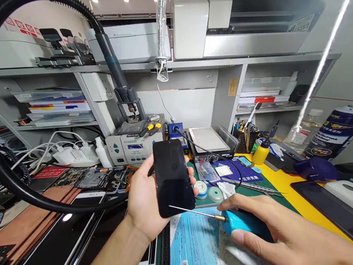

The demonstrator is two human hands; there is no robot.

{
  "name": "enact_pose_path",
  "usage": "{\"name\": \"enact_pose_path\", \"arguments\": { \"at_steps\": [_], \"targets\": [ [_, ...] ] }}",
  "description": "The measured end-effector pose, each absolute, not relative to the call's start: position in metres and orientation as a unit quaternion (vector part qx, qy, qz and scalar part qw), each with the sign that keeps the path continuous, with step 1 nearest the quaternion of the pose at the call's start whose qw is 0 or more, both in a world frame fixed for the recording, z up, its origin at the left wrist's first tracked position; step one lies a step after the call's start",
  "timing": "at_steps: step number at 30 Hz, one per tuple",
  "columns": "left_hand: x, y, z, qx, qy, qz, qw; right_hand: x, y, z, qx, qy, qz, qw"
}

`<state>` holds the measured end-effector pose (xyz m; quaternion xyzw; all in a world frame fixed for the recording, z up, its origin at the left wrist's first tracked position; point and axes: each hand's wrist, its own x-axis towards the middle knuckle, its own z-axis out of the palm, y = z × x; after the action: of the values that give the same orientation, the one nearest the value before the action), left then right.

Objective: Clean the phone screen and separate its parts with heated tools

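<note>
My left hand (142, 198) is wrapped round a smartphone (173, 178), its dark screen facing me, fingertips showing along the right edge. In my right hand (291, 239) is a teal-handled tool (238, 222) with a brass collar and a long thin metal shaft. That shaft points left, and its tip lies across the lower part of the screen; whether it touches the glass I cannot tell. Below the two hands is a blue and white printed sheet (196, 238) under a shiny clear layer. Two small round tins, one of them a blue-rimmed tin (201, 189), stand just beyond the phone.
A thick black hose (10, 197) loops across the left side over several phones. Behind stand a hot air station (137, 147) and a heating plate (208, 142). Tweezers (255, 186), a yellow bottle (261, 152), a spray can (339, 131) and another phone (328, 209) are on the right.
</note>
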<state>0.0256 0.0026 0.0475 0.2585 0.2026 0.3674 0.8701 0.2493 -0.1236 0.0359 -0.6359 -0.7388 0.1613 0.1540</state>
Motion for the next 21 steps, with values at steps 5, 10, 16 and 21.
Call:
{"name": "enact_pose_path", "arguments": {
  "at_steps": [5, 10, 16, 21],
  "targets": [
    [0.0262, 0.0013, 0.0494, 0.266, 0.210, 0.371, 0.865, 0.2511, -0.1252, 0.0361, -0.637, -0.736, 0.170, 0.153],
    [0.0276, 0.0008, 0.0507, 0.262, 0.230, 0.372, 0.860, 0.2489, -0.1224, 0.0385, -0.632, -0.739, 0.172, 0.161],
    [0.0282, 0.0003, 0.0476, 0.271, 0.233, 0.370, 0.858, 0.2505, -0.1227, 0.0382, -0.631, -0.736, 0.175, 0.174],
    [0.0282, 0.0005, 0.0469, 0.276, 0.219, 0.358, 0.865, 0.2527, -0.1223, 0.0406, -0.645, -0.721, 0.200, 0.153]
  ]
}}
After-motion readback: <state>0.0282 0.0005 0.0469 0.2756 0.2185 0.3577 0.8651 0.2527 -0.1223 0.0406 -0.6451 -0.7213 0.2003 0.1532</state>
